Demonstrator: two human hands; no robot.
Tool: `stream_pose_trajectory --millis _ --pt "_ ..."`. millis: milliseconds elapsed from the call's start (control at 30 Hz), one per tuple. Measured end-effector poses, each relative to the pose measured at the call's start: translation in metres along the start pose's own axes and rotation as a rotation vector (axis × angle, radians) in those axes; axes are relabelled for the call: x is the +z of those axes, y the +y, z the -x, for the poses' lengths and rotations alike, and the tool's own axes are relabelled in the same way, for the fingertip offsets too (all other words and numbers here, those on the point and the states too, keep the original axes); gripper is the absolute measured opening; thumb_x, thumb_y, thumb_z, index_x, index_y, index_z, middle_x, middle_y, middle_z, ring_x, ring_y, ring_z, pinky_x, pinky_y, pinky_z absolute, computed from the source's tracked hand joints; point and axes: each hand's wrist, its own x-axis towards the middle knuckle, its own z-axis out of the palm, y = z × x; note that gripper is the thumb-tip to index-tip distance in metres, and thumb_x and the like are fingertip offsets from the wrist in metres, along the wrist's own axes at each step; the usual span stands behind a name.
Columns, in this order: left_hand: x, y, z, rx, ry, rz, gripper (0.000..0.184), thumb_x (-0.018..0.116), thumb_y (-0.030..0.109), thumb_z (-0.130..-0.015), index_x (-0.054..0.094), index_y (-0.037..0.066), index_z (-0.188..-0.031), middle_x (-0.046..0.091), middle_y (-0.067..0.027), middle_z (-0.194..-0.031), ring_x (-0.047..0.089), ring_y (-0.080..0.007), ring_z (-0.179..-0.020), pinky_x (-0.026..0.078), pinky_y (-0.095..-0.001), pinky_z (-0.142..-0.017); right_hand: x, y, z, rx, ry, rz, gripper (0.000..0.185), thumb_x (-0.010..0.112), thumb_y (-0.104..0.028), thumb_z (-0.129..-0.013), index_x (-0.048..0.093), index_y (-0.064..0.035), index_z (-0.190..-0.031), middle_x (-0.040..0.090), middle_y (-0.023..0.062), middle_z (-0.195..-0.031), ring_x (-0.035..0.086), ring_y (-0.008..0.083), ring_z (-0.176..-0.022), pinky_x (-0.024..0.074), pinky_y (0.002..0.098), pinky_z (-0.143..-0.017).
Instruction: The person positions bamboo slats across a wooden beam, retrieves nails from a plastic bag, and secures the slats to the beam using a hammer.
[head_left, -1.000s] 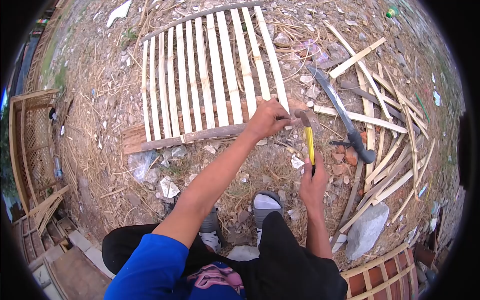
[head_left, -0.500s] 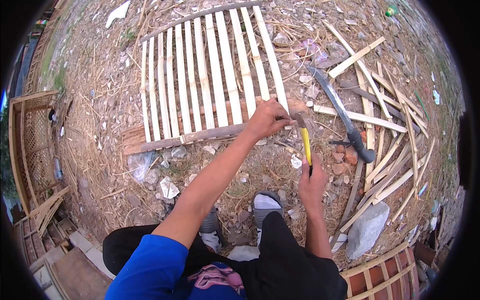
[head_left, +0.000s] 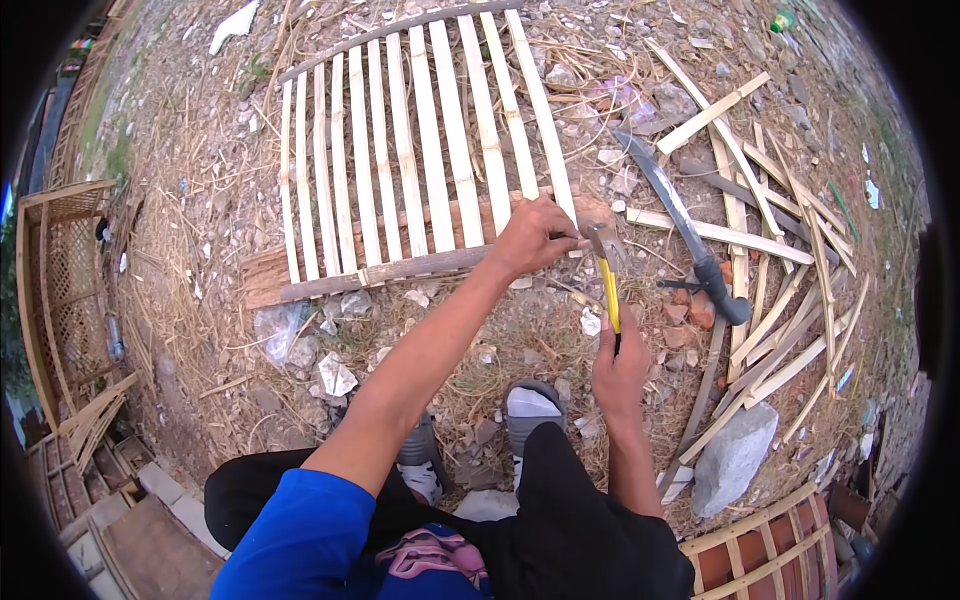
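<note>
My right hand (head_left: 620, 368) is wrapped round the dark end of a hammer (head_left: 609, 290) with a yellow handle. The hammer's metal head is close to the fingertips of my left hand (head_left: 540, 235). Those fingers are pinched together at the near right corner of a frame of pale wooden slats (head_left: 430, 140); what they hold is too small to make out. The slats run between two rough branches, the nearer branch (head_left: 400, 269) partly lying over a reddish-brown board (head_left: 262, 280).
Right of the frame lies a large curved blade (head_left: 663, 187) with a black handle. Beyond it is a pile of loose slats (head_left: 740, 235), with a grey rock (head_left: 736, 460) nearer me. A latticed wooden structure (head_left: 75, 270) stands at the left. Stones and straw cover the ground.
My right hand and the hammer have shifted slightly left, and the hammer head is now closer to my left fingertips. My left hand has barely moved.
</note>
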Motion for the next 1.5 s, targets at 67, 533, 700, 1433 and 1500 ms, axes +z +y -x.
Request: stream_pose_trajectory --millis 67,533,700,1433,1500 --pt "-0.003 0.003 0.000 0.016 -0.006 -0.011 0.011 0.082 0.019 -0.072 0.074 0.011 -0.074 0.070 -0.0007 -0.078 0.061 -0.0223 -0.082 0.045 -0.0377 -0.075 0.005 0.006 0.002 -0.035 0.024 0.019 0.032 0.052 -0.014 -0.100 0.054 0.0051 -0.126 0.064 0.0273 -0.100 0.065 0.0371 -0.086 0.0497 0.0435 -0.075" --pt "-0.002 -0.001 0.001 -0.002 -0.027 -0.011 0.007 0.079 0.016 -0.072 0.075 0.011 -0.076 0.070 -0.0009 -0.081 0.061 -0.0227 -0.084 0.044 -0.0389 -0.077 0.007 -0.002 0.006 -0.050 0.065 0.023 0.034 0.050 -0.014 -0.102 0.053 0.0067 -0.128 0.065 0.0231 -0.098 0.065 0.0306 -0.082 0.0503 0.0398 -0.075" --pt "0.000 -0.007 0.001 -0.008 -0.039 0.036 0.008 0.080 0.016 -0.072 0.075 0.011 -0.077 0.070 -0.0010 -0.081 0.061 -0.0228 -0.083 0.044 -0.0386 -0.077 -0.009 -0.022 0.005 -0.030 0.082 -0.085 0.036 0.051 -0.009 -0.098 0.052 0.0077 -0.130 0.063 0.0312 -0.108 0.063 0.0462 -0.096 0.0499 0.0467 -0.081" --pt "0.001 -0.005 0.003 -0.038 -0.061 0.022 0.013 0.081 0.019 -0.073 0.075 0.009 -0.079 0.070 -0.0024 -0.084 0.062 -0.0241 -0.088 0.044 -0.0396 -0.081 -0.012 -0.024 0.006 -0.069 0.077 -0.030 0.036 0.052 -0.009 -0.098 0.051 0.0060 -0.131 0.063 0.0297 -0.105 0.064 0.0457 -0.090 0.0496 0.0478 -0.077" --pt "-0.002 -0.004 0.004 -0.050 -0.061 0.001 0.013 0.080 0.019 -0.073 0.075 0.009 -0.078 0.069 -0.0028 -0.084 0.062 -0.0242 -0.088 0.044 -0.0400 -0.081 -0.017 -0.026 0.012 -0.067 0.092 -0.122 0.037 0.052 -0.009 -0.098 0.050 0.0062 -0.131 0.064 0.0295 -0.101 0.064 0.0460 -0.086 0.0499 0.0478 -0.073"
